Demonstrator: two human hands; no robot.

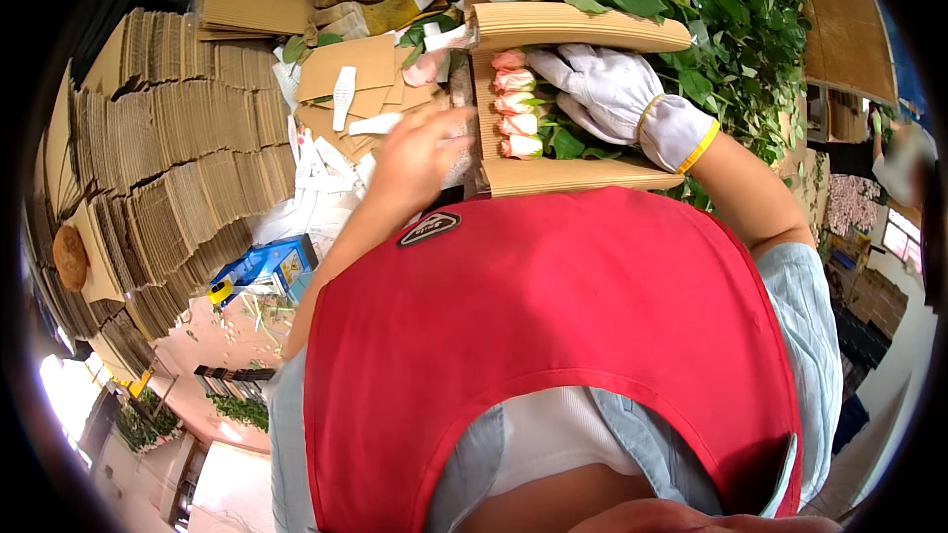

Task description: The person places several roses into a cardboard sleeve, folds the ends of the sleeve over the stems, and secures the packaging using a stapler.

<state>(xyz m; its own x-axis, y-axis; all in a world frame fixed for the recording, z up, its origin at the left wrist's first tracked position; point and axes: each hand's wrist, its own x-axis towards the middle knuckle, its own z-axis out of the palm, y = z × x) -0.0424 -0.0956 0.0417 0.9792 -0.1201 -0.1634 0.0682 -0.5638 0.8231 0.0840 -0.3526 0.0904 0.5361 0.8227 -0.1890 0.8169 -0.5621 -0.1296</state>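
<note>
Several pale pink roses (pixel 517 104) lie in a row, their heads to the left, on an open sheet of corrugated cardboard (pixel 573 178). The cardboard's far side (pixel 583 28) stands folded up behind them. My right hand (pixel 604 89), in a white glove with a yellow cuff edge, lies over the stems and leaves with its fingers stretched toward the blooms. My left hand (pixel 420 160) is bare and smeared by motion, just left of the cardboard; whether it holds anything is unclear. White foam net sleeves (pixel 344 99) lie beyond it on small cardboard pieces (pixel 360 67).
Stacked cardboard sheets (pixel 178 128) fill the left side. A blue box (pixel 272 266) stands below them, near white plastic (pixel 316 183). Work gloves (pixel 375 10) lie at the back. Leafy stems (pixel 731 49) crowd the far right. Another person (pixel 904 163) is at the right edge.
</note>
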